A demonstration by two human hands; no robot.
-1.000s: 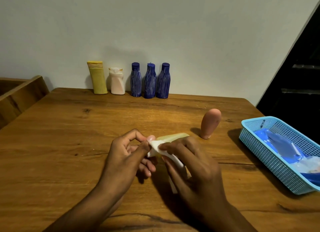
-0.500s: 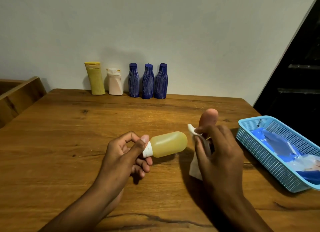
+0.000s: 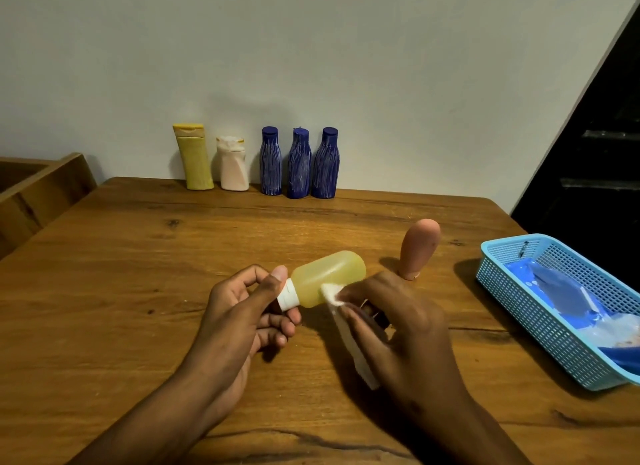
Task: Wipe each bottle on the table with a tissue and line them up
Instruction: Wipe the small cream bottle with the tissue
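My left hand (image 3: 247, 314) grips the white cap of a small pale yellow bottle (image 3: 327, 277), holding it on its side above the table. My right hand (image 3: 398, 326) pinches a white tissue (image 3: 346, 329) and presses its tip against the bottle's lower side. A pink bottle (image 3: 419, 248) stands upside down just behind my right hand. Along the wall stand a yellow bottle (image 3: 194, 158), a white bottle (image 3: 232, 164) and three dark blue bottles (image 3: 298, 164) in a row.
The wooden table (image 3: 121, 274) reaches to the wall. A light blue plastic basket (image 3: 519, 291) holding blue packets sits at the right edge. A wooden piece of furniture (image 3: 38, 194) stands off the left side.
My right hand drew the tissue away to the right of the bottle, then came back and touches it to the bottle's side. The left hand kept its hold on the cap.
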